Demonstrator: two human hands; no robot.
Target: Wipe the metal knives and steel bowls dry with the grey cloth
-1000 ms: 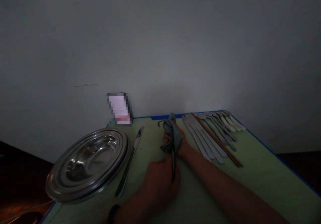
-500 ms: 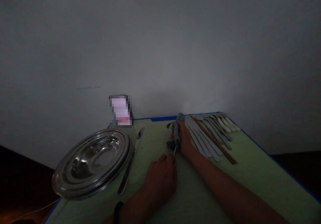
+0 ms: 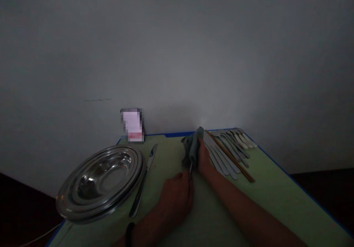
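My left hand (image 3: pixel 177 193), with a dark band at its wrist, is closed round the near end of a thin metal utensil (image 3: pixel 190 168). Its far part is covered by a grey-green cloth (image 3: pixel 191 149), so its kind cannot be made out. My right hand (image 3: pixel 204 158) is closed on that cloth, which is folded around the utensil above the table. To the left of my hands a single table knife (image 3: pixel 143 183) lies on the green tabletop. Just right of my right hand lie several metal knives (image 3: pixel 221 162) side by side.
Stacked shiny metal plates (image 3: pixel 69 199) stand at the left. A phone (image 3: pixel 133 125) leans against the wall at the back. Brown chopsticks (image 3: pixel 231 157) lie beside the knives, then several spoons and forks (image 3: pixel 235 147), some with white handles, near the right edge of the green table (image 3: pixel 276 202).
The cloth in my right hand has shifted slightly and now spreads wider around the utensil. My left hand keeps its hold in nearly the same place. The view has tilted a little.
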